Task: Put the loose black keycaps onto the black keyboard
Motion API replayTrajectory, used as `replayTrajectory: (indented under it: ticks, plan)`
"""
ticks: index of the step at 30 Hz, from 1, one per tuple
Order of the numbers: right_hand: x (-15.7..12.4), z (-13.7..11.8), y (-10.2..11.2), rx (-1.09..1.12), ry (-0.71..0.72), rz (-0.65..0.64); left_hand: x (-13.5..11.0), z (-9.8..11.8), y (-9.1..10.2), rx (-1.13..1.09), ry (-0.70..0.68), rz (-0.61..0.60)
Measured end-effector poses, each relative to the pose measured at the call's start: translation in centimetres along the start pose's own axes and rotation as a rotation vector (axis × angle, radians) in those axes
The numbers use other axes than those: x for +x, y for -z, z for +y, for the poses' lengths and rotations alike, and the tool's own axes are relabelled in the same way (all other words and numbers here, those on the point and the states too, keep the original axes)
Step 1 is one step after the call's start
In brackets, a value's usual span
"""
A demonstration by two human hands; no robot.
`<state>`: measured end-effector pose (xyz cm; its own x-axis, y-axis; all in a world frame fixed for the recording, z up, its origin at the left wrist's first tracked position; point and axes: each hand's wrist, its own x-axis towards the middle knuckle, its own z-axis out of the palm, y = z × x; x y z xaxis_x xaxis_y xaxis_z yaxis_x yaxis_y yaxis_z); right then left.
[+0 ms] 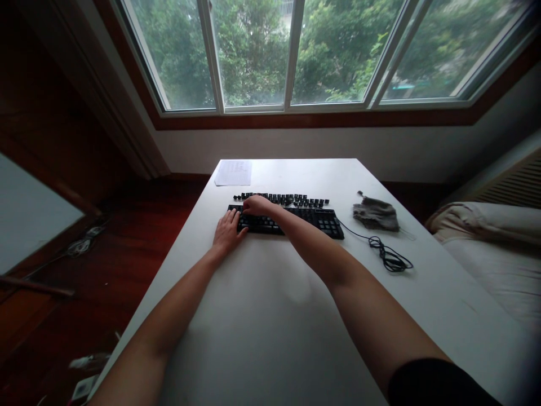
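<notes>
Bracing the stiff keyboard's (315, 219) nine-o'clock end with flat, released left hand (227, 232), curling right hand (256, 205) onto light, side-pinchable keycaps (296, 199), grasp untellable.

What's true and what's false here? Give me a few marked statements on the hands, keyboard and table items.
1. The left hand rests at the left end of the keyboard. True.
2. The right hand hangs off the table. False: it reaches across to the keyboard's far left edge, by the loose keycaps.
3. The cable lies bunched on the table to the right of the keyboard. True.
4. The sheet of paper lies under the keyboard. False: it lies apart from it, at the table's far left corner.
5. The loose keycaps sit in a row just behind the keyboard. True.
</notes>
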<state>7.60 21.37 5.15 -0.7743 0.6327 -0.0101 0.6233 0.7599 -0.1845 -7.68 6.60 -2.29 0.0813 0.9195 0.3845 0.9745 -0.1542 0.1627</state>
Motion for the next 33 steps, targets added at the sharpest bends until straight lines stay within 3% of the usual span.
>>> replayTrajectory:
  ticks: [8,12,16,20,26,33]
  plan:
    - [0.3,-2.6,0.8,-0.191,0.015,-0.049,-0.1,0.0,-0.1,-0.015,-0.007,0.017]
    - [0.0,-2.6,0.8,-0.169,0.017,-0.026,-0.1,-0.1,0.0,-0.028,-0.010,0.027]
    - [-0.9,-1.6,0.0,-0.098,0.017,0.005,-0.1,0.2,0.3,-0.006,-0.014,0.027]
    - [-2.5,-0.1,-0.6,-0.035,-0.009,0.139,-0.1,0.8,0.9,0.014,-0.087,0.000]
    - [-4.7,3.1,-0.1,-0.010,-0.147,0.194,0.7,1.5,1.3,0.050,-0.224,-0.079]
    - [-4.3,5.6,0.5,-0.060,-0.206,0.244,1.2,1.5,0.7,0.038,-0.220,-0.098]
